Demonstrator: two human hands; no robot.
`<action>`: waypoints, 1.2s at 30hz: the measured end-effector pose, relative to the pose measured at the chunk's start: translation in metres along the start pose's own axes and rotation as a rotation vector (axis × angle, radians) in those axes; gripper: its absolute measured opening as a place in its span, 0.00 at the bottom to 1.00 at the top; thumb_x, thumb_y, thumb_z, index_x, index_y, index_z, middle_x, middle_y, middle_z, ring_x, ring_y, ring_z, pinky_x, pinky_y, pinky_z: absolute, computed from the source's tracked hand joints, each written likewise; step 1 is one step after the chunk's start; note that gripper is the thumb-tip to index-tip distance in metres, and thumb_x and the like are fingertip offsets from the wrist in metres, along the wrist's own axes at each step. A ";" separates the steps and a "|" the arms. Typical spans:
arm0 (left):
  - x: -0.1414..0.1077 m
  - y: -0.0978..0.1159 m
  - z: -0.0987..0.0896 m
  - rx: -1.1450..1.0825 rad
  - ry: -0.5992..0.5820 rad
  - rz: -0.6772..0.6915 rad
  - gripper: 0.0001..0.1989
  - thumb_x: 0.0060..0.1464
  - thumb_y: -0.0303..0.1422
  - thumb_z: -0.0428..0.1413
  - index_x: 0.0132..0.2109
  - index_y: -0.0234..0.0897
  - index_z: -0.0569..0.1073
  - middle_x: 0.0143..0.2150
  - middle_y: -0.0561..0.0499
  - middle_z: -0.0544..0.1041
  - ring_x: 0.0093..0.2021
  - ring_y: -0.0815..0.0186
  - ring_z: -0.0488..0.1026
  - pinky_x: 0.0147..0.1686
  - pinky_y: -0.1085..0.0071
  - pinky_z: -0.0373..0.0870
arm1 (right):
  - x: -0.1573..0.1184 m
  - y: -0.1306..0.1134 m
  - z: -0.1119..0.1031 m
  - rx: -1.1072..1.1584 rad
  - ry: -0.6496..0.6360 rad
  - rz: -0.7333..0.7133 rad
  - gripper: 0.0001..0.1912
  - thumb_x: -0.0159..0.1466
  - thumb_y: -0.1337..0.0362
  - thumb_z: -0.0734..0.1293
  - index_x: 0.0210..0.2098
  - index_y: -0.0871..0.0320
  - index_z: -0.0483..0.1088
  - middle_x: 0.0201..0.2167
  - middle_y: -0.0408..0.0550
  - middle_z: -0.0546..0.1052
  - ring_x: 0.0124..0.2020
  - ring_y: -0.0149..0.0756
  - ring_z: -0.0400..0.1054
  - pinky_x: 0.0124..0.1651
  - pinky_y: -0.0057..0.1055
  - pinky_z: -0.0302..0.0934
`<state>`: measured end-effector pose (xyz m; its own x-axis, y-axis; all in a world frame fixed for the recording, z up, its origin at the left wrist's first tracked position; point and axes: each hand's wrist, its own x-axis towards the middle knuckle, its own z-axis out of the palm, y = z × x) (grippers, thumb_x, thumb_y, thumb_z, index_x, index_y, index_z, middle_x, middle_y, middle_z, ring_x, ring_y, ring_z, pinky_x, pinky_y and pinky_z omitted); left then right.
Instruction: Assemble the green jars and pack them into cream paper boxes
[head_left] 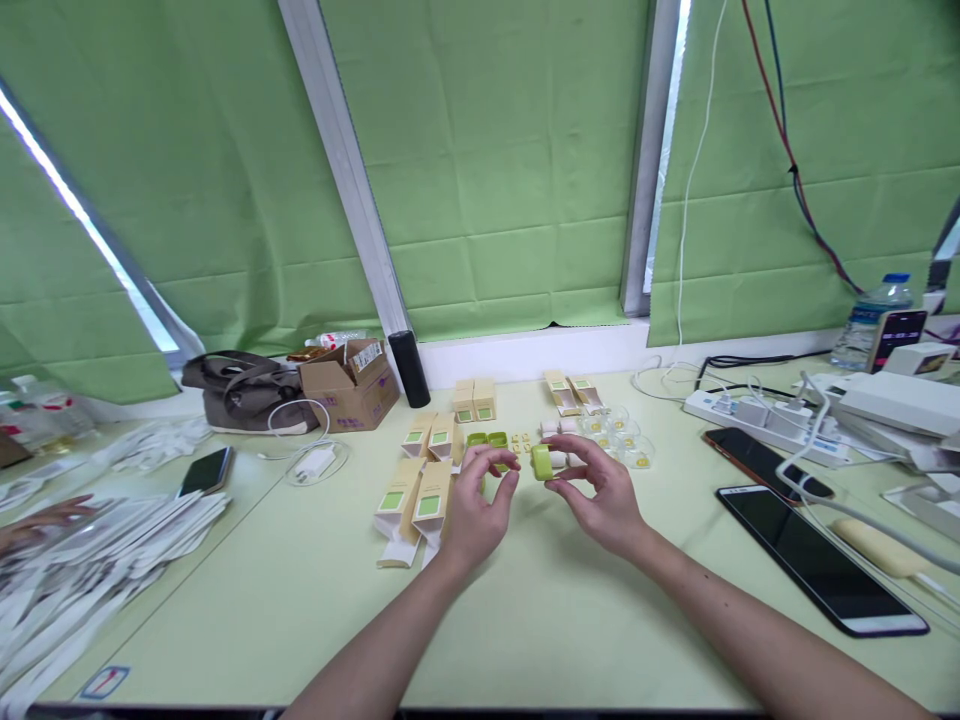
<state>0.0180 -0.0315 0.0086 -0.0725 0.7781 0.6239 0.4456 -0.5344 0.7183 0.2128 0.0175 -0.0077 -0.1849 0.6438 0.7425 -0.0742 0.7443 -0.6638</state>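
Observation:
My right hand (pixel 604 495) pinches a small glossy green case (pixel 541 462) between thumb and fingers, raised a little over the table. Just left of it, my left hand (pixel 480 505) has curved fingers, the thumb apart from the index finger, and nothing visible between them. Behind the hands lie green square pieces (pixel 496 439), partly hidden by my left hand, and some tiny yellow parts (pixel 520 441). White cylinders (pixel 568 426) and clear round cups with yellow centres (pixel 620 424) are grouped behind my right hand. Open cardboard packets with green labels (pixel 395 500) stand left of my left hand.
More tan packets (pixel 474 398) stand at the back. A cardboard box (pixel 351 385), a black cylinder (pixel 409 368) and a grey bag (pixel 251 392) line the wall. Phones (pixel 821 560), a power strip (pixel 765 420) and cables lie right. Another person's hand (pixel 45 522) rests by white strips (pixel 112 560).

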 end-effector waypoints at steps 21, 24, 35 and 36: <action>0.005 0.000 0.014 -0.226 -0.051 -0.320 0.17 0.57 0.46 0.63 0.35 0.35 0.76 0.27 0.53 0.74 0.27 0.69 0.68 0.29 0.73 0.66 | -0.005 0.011 0.003 -0.021 -0.064 -0.035 0.19 0.68 0.66 0.71 0.58 0.50 0.74 0.56 0.54 0.77 0.54 0.46 0.76 0.46 0.43 0.84; 0.006 0.000 0.014 -0.226 -0.067 -0.332 0.17 0.56 0.46 0.63 0.35 0.35 0.76 0.27 0.53 0.74 0.27 0.70 0.68 0.29 0.73 0.66 | -0.006 0.012 0.004 -0.021 -0.069 -0.041 0.20 0.68 0.67 0.70 0.58 0.50 0.73 0.56 0.53 0.77 0.54 0.46 0.76 0.46 0.43 0.84; 0.007 0.005 0.011 -0.236 -0.087 -0.369 0.16 0.56 0.46 0.63 0.35 0.36 0.75 0.26 0.54 0.73 0.27 0.68 0.69 0.29 0.73 0.66 | -0.005 0.011 0.004 -0.001 -0.063 -0.004 0.18 0.67 0.65 0.71 0.56 0.50 0.74 0.55 0.53 0.77 0.52 0.45 0.77 0.46 0.42 0.84; 0.007 0.005 0.011 -0.235 -0.088 -0.372 0.16 0.56 0.46 0.63 0.35 0.36 0.74 0.26 0.54 0.73 0.28 0.68 0.69 0.29 0.73 0.66 | -0.005 0.011 0.004 0.002 -0.059 -0.004 0.17 0.67 0.65 0.71 0.56 0.50 0.74 0.54 0.53 0.77 0.51 0.45 0.77 0.45 0.42 0.84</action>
<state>0.0297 -0.0249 0.0133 -0.1091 0.9513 0.2884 0.1882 -0.2652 0.9457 0.2087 0.0215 -0.0186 -0.2422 0.6294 0.7384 -0.0766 0.7463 -0.6612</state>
